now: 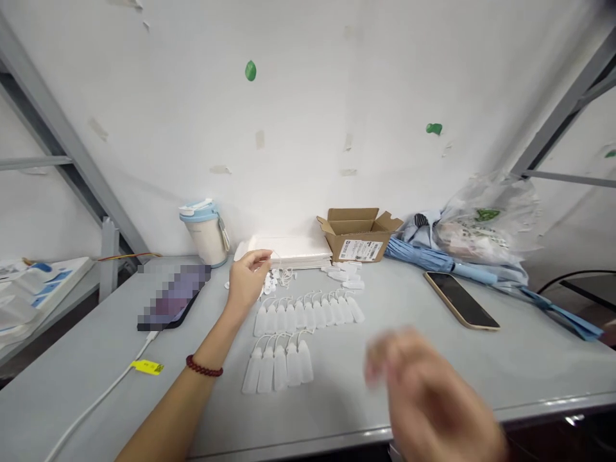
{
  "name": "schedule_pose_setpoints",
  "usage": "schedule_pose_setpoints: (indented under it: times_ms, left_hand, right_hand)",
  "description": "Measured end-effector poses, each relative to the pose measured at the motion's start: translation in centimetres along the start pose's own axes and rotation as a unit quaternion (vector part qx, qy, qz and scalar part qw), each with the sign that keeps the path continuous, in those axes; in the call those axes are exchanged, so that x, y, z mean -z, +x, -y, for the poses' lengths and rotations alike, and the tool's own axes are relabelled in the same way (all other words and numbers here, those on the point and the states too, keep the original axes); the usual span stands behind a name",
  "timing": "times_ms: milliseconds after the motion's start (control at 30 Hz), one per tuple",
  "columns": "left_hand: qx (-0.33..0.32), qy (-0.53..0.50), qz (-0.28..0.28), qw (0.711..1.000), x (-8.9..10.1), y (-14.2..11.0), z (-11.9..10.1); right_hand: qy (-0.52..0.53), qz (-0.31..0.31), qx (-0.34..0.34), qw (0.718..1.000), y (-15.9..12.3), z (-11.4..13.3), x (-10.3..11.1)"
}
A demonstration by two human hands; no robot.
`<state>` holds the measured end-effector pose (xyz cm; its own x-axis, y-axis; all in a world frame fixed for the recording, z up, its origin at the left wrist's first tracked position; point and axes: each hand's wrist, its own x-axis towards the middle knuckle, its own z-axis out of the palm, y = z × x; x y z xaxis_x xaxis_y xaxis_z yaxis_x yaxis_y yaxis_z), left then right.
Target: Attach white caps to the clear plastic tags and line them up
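Note:
My left hand [248, 279] reaches over a small pile of white strings with little plastic ends [287, 277]. Its thumb and forefinger are pinched on a thin white string [276, 255], only partly visible. My right hand [428, 391] is raised above the front of the table, fingers curled but smeared by motion, so I cannot see whether it holds anything. Between the hands lie two rows of frosted white plastic tags with string loops: a longer back row [308, 314] and a shorter front row [279, 367]. Several loose frosted pieces [347, 274] lie behind them, without visible loops.
Against the wall stand a white-and-blue cup [205, 237], a stack of white sheets [303, 251] and an open cardboard box [359, 240]. A phone [462, 300], a folded blue umbrella [423, 256] and a plastic bag [486, 224] lie right. Another phone [176, 298] with a cable [103, 398] lies left.

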<state>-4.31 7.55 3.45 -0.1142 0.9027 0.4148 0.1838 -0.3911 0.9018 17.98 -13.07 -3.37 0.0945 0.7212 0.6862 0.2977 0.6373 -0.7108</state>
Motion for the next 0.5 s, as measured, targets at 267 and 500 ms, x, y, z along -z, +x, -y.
schedule_pose_setpoints:
  times_ms: [267,500]
  left_hand:
    - [0.021,-0.066,0.017,0.997,-0.7,-0.3,1.0]
    - [0.010,-0.092,0.056,0.994,-0.8,-1.2,-0.7]
  right_hand:
    - [-0.365,0.104,-0.088,0.921,18.7,-10.4,-0.4]
    - [-0.373,0.141,-0.066,0.915,16.1,-13.9,0.4]
